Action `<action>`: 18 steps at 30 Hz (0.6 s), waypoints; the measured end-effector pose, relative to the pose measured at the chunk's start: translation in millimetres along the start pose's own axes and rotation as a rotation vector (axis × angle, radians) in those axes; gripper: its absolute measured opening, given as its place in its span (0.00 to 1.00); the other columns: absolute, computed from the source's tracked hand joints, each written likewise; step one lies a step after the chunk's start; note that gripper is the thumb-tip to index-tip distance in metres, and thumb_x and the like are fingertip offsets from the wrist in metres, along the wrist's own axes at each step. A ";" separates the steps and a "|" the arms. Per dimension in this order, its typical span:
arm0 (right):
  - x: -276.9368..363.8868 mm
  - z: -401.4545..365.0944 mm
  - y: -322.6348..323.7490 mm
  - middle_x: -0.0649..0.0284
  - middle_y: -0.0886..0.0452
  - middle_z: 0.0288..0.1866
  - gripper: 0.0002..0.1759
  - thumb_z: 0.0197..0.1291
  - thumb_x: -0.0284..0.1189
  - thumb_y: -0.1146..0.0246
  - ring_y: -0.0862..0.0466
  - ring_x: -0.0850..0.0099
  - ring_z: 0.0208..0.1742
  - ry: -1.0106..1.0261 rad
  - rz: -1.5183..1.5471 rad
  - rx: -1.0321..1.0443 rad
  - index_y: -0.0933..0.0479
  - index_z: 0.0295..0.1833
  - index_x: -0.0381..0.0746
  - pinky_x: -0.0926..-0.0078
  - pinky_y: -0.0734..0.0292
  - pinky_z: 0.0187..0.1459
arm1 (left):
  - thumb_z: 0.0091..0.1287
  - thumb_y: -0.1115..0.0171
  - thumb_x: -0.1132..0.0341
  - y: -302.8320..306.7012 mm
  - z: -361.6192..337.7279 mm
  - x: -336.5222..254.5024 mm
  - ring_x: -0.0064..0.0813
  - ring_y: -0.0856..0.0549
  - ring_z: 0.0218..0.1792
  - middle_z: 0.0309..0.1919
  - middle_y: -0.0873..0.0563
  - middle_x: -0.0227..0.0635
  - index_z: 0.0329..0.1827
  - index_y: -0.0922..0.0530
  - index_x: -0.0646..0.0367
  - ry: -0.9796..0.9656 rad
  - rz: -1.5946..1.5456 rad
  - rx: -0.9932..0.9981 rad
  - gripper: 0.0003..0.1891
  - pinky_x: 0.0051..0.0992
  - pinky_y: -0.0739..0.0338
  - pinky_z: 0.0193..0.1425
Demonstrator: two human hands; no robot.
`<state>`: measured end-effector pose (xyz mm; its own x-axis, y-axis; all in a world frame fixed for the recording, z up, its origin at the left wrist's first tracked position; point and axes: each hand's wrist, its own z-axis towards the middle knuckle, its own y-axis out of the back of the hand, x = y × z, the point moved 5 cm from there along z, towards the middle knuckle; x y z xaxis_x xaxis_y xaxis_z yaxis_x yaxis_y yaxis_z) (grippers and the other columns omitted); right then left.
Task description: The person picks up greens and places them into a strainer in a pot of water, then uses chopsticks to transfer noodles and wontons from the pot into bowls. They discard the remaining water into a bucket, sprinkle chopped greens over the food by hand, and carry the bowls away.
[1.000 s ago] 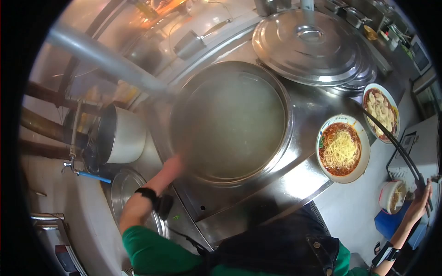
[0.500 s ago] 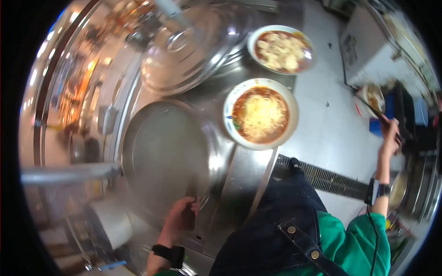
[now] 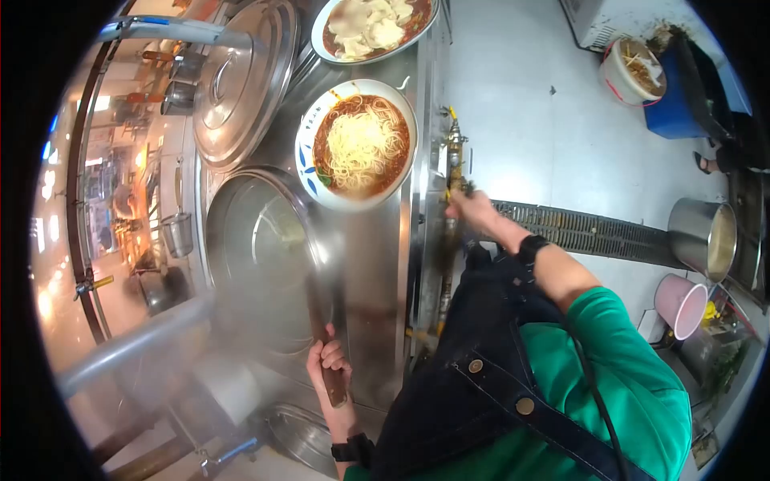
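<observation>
My left hand is closed round a brown wooden handle, which slants up along the near rim of a large steaming pot; the tool's far end is lost in steam. Low along the stove's front runs a gas pipe with brass and yellow fittings. There my right hand is closed at a gas valve, its fingertips mostly hidden. Above the pot in view, a bowl of noodles in red broth stands on the steel counter. Beyond it is a bowl of dumplings.
A big metal lid leans behind the pot. A steel pipe crosses at left amid steam. On the floor are a drain grate, a white bucket of scraps, a pink bucket and a steel pot.
My right hand has swung from far right, where it gripped a dark long handle, in to the gas pipe. My left hand keeps its hold on the wooden handle. The view has turned.
</observation>
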<state>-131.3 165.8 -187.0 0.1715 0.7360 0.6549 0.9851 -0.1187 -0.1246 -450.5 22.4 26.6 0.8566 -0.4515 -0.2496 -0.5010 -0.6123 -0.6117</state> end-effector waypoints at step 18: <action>-44.6 47.8 -29.7 0.56 0.18 0.34 0.22 0.56 0.43 0.44 0.20 0.70 0.36 0.327 -0.457 0.110 0.23 0.44 0.35 0.75 0.28 0.41 | 0.59 0.46 0.64 41.6 -55.1 -7.3 0.14 0.34 0.18 0.19 0.34 0.24 0.52 0.31 0.59 -0.300 0.214 -0.385 0.18 0.17 0.38 0.22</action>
<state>-168.9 168.3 -248.2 -0.2585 0.4495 0.8551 0.9560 0.2461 0.1597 -484.4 -35.5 44.4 0.6994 -0.4221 -0.5768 -0.6295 -0.7460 -0.2174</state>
